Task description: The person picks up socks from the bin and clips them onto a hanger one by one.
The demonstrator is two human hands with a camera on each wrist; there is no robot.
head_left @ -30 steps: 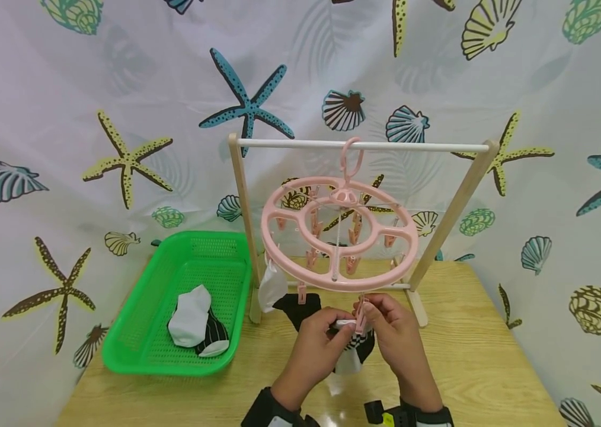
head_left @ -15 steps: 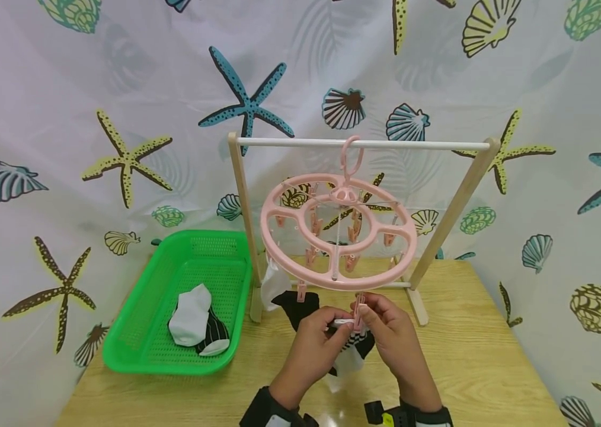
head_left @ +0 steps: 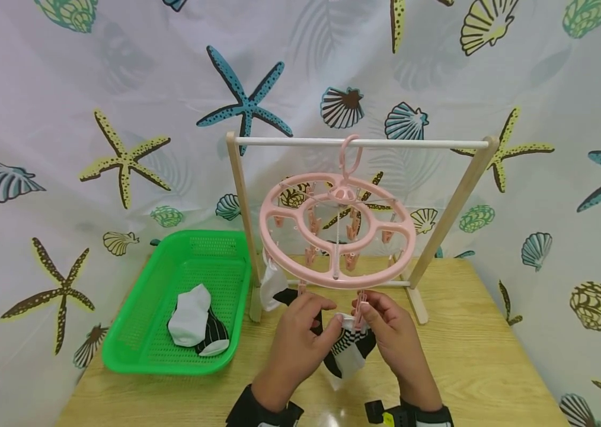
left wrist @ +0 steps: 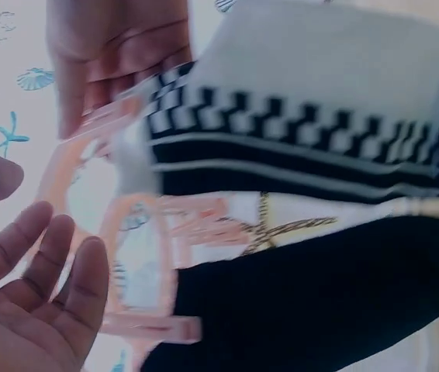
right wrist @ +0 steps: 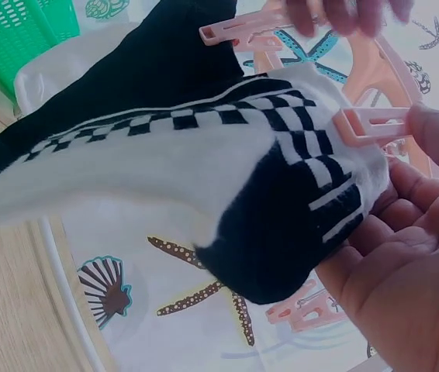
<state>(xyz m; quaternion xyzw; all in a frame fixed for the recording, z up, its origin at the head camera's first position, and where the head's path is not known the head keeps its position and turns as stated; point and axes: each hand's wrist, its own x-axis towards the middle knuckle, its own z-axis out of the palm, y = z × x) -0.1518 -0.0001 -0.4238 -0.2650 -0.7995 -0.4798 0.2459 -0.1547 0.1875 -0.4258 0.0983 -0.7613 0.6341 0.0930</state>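
Note:
A white sock with black checks and black patches [head_left: 351, 357] hangs by its white cuff from a pink clip [head_left: 359, 317] under the front of a round pink drying hanger [head_left: 375, 278]. My right hand [head_left: 393, 335] pinches that clip, thumb on its near side, fingers behind the cuff in the right wrist view. My left hand [head_left: 296, 347] is just left of the sock, fingers loosely bent and apart from it in the left wrist view. A black sock [left wrist: 312, 298] hangs beside it from another clip, mostly behind my left hand in the head view.
A white sock [head_left: 272, 289] hangs at the hanger's left. The hanger hooks over the white rail [head_left: 290, 142] of a wooden-legged rack. At left a green basket [head_left: 164, 369] holds a white sock [head_left: 189, 320] and a black striped one [head_left: 216, 335]. Several clips dangle bare.
My left hand has let go of the sock's cuff and drawn off to the left, its fingers spreading. The sock now hangs from the clip, which my right hand still pinches.

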